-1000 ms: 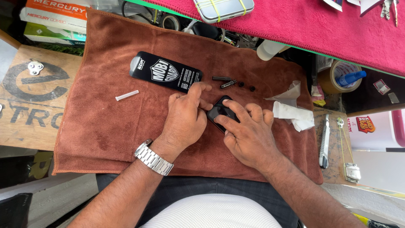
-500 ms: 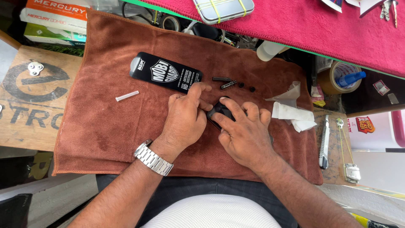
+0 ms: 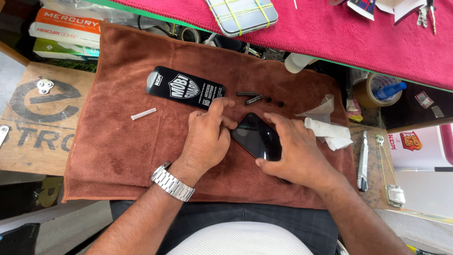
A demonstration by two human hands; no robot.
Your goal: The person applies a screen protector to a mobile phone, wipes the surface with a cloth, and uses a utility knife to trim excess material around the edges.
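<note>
A black phone (image 3: 257, 138) lies screen-up on a brown towel (image 3: 118, 146). My right hand (image 3: 295, 151) rests flat on the phone's right part, fingers spread over it. My left hand (image 3: 205, 139), with a metal watch (image 3: 172, 182) on the wrist, lies beside the phone's left edge, fingertips touching that edge. A black flat package (image 3: 184, 89) lies just beyond my left hand. Small black parts (image 3: 257, 98) lie beyond the phone.
A white stick (image 3: 143, 114) lies on the towel at left. Crumpled white tissues (image 3: 325, 127) sit at right, a utility knife (image 3: 362, 160) further right. A tape roll with a blue pen (image 3: 377, 89) and a banded phone (image 3: 241, 14) on red cloth lie beyond.
My hands have drawn apart, uncovering most of the phone's screen. My right hand has shifted right onto the phone's right part; my left fingers have pulled back to its left edge.
</note>
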